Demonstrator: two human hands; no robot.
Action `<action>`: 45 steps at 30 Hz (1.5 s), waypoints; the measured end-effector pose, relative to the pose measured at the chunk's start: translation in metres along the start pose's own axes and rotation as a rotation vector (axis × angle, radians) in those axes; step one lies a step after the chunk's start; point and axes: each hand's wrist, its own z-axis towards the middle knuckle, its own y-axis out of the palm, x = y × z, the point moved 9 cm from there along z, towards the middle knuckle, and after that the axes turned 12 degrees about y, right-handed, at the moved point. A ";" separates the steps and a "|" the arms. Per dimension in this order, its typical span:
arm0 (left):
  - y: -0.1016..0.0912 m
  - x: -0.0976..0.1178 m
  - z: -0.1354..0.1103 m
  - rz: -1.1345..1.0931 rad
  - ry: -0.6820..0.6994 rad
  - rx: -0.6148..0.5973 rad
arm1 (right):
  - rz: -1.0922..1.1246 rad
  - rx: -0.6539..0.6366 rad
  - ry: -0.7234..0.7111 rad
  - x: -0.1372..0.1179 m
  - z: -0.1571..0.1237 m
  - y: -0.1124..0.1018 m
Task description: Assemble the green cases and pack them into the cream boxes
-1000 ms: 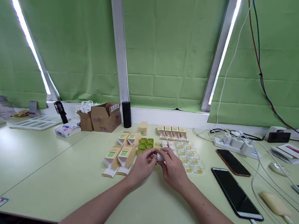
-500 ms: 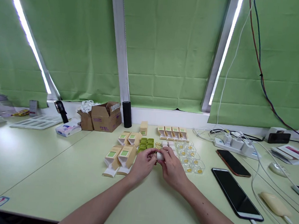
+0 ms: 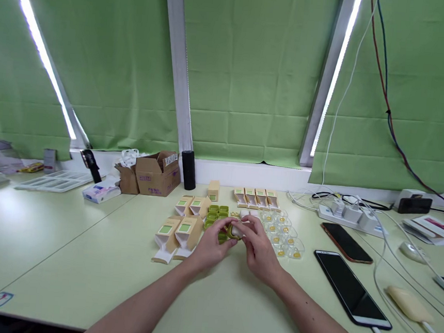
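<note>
My left hand [image 3: 214, 242] is closed around a small olive-green cup [image 3: 230, 235]. My right hand [image 3: 260, 247] pinches a rounded white piece [image 3: 237, 230] at the mouth of that cup; fingers hide how far in it sits. Just beyond my left hand stand several green square cups [image 3: 212, 216] in a block. Small yellowish pieces [image 3: 235, 214] and pale white pieces [image 3: 246, 212] lie past the fingertips. To the right of my right hand are rows of clear plastic cups [image 3: 289, 232] with yellow bits inside.
Open cream cartons with green labels [image 3: 190, 228] stand on the left, more small cartons [image 3: 255, 196] at the back. A cardboard box [image 3: 159, 175] and black cylinder [image 3: 188, 170] are behind. Phones [image 3: 351, 286], cables and a power strip [image 3: 349, 219] occupy the right side.
A green cup now shows in my left hand, where before only the white piece was visible between both hands. My right fingers have shifted over the white piece, against the cup.
</note>
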 end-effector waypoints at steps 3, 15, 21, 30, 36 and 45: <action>-0.005 -0.001 -0.001 0.077 0.005 0.067 | 0.151 0.080 0.116 0.010 0.002 -0.007; -0.001 0.028 -0.005 0.285 0.281 0.062 | 0.278 0.122 0.337 0.016 0.002 0.000; 0.001 0.038 -0.006 0.252 0.289 0.002 | 0.025 0.152 0.165 0.012 0.002 -0.010; 0.004 0.011 -0.003 0.231 0.168 0.013 | -0.272 0.166 -0.107 -0.007 -0.004 -0.003; 0.005 0.003 -0.005 0.220 0.143 0.009 | -0.309 0.085 -0.119 -0.004 -0.004 0.002; 0.007 0.009 -0.004 0.260 0.122 0.007 | -0.361 0.069 -0.099 -0.005 -0.001 0.004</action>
